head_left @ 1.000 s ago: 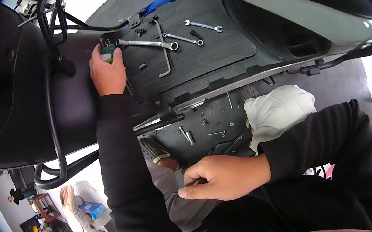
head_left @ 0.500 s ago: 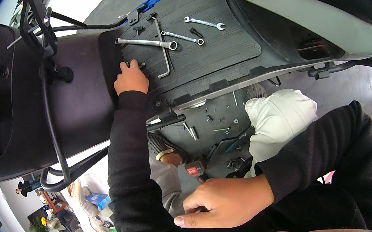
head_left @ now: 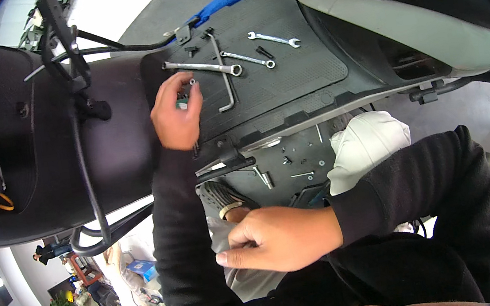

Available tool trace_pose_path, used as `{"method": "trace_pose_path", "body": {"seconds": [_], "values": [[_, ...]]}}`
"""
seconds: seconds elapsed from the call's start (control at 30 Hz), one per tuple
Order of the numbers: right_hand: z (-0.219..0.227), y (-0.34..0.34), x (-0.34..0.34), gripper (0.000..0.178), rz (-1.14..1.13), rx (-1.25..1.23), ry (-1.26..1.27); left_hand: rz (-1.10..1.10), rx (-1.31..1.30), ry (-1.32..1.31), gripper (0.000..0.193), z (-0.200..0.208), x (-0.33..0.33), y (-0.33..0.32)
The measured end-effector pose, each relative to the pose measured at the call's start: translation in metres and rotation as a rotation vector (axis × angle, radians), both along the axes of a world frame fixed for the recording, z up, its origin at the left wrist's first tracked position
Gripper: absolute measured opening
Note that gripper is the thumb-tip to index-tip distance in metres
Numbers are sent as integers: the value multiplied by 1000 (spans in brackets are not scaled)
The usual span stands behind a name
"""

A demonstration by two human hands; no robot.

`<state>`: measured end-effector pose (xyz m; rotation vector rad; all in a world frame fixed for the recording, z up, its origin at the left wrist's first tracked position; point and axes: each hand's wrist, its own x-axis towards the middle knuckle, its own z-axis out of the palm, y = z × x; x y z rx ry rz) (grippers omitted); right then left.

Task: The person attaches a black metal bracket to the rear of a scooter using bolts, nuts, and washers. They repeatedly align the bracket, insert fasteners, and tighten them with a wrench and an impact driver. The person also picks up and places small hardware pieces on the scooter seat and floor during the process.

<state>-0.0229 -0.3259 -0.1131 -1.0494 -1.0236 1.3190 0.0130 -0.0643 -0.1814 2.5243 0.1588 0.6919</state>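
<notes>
My left hand point(head_left: 177, 115) is raised over the left edge of a scooter's black ribbed footboard point(head_left: 302, 71). Its fingers and thumb close round a small piece point(head_left: 181, 103) with a green part and a round metal end; the kind is unclear. Beside it lie a long double-ended ring wrench point(head_left: 203, 67), an L-shaped rod wrench point(head_left: 226, 84), a combination wrench point(head_left: 248, 59), an open-ended wrench point(head_left: 273, 39) and black bolts point(head_left: 264, 52). My right hand point(head_left: 281, 238), fingers curled, stays low in front of my body. Whatever its palm holds is hidden.
The black scooter seat point(head_left: 114, 145) and a bent black metal bar point(head_left: 86, 168) stand at the left. On the floor below are a socket tool point(head_left: 264, 177), loose screws and washers. A pale-trousered knee point(head_left: 370, 142) is close to the footboard's near side.
My left hand has lifted off the footboard with the small green-and-metal piece between its fingers. My right hand has moved slightly up, and the red-labelled black tool part beside it is now out of sight.
</notes>
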Motion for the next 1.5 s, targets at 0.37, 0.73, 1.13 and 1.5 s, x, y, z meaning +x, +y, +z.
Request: {"method": "trace_pose_path", "body": {"seconds": [0.37,0.73,1.13,1.5], "values": [[-63,50,130,22,-64,-46,-1305,57,-544,-147,24,116,-113,-74],[-153,34,174,11,-310,109,-1401,-66,-129,-397,50,141,-150,-138],[114,68,156,30,-426,598,-1453,-32,-1057,-659,19,180,-96,-55],[162,152,185,58,-271,305,-1733,37,-1247,-930,20,173,1,45]]}}
